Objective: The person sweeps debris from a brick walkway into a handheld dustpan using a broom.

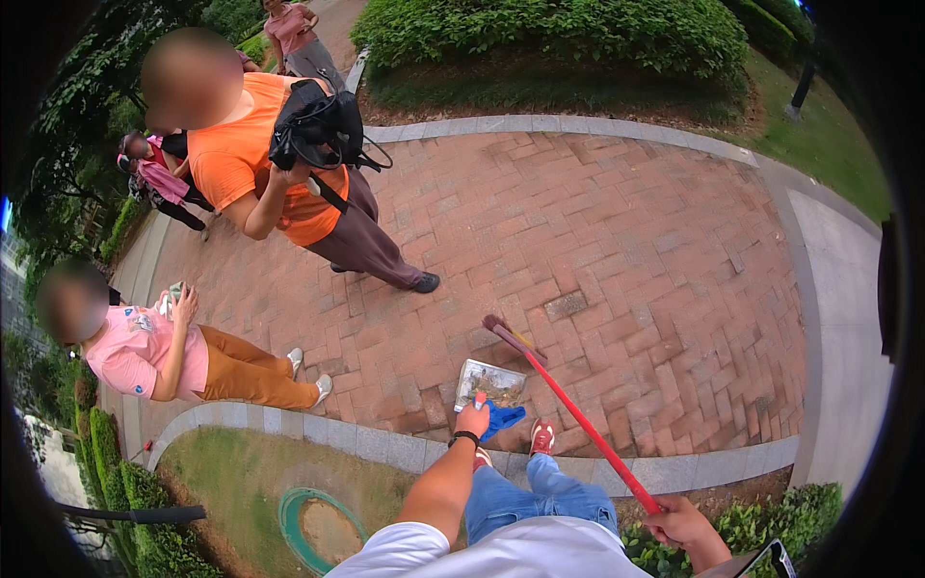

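My left hand (473,419) is closed around the upright handle of a dustpan, whose red tip pokes out above my fist. A metal dustpan (462,383) rests on the paving before my feet, with dry leaves or similar debris (495,384) inside. Blue fabric or plastic (504,420) hangs beside that hand; whether my fingers hold it is unclear. At the lower right, my right hand (679,522) grips the end of a broom's red handle (585,426). The broom head (516,338), with dark bristles, is just beyond the dustpan's right corner, near the bricks.
Brick paving (614,238) lies ahead, edged by a stone curb (390,446). A person in orange (253,159) stands ahead left with a black bag (314,126). A person in pink (155,350) stands left. More people are farther off. A hedge (549,36) borders the far side.
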`<state>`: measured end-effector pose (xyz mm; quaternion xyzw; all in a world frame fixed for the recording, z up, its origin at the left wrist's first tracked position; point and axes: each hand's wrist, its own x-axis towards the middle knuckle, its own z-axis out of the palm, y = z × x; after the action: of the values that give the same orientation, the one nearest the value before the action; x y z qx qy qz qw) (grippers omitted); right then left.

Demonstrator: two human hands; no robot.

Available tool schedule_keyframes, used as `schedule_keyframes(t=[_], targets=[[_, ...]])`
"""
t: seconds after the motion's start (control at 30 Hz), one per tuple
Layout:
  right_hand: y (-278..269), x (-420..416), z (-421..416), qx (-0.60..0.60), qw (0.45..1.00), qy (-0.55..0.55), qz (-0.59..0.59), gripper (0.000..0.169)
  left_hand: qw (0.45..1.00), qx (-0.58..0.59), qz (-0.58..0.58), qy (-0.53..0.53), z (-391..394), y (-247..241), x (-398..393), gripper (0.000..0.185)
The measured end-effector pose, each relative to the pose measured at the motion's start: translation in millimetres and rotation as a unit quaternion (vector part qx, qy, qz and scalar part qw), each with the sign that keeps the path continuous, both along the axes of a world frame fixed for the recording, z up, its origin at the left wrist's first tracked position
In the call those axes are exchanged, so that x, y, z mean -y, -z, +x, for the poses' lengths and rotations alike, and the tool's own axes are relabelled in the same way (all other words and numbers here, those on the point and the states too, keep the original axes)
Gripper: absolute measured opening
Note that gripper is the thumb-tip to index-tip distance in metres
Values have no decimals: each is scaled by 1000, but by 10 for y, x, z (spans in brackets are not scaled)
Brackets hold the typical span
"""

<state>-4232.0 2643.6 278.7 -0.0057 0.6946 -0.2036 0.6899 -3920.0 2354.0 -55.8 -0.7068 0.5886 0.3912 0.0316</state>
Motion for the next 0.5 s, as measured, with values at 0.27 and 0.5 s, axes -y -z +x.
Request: schedule_keyframes(t=[0.27,0.5], targets=[[78,-120,272,-120,989,-85,-15,18,999,-18,-25,10,264,5,-172,37],[462,-445,767,-258,952,-164,4,30,999,18,-25,42,554,-276,-253,37]])
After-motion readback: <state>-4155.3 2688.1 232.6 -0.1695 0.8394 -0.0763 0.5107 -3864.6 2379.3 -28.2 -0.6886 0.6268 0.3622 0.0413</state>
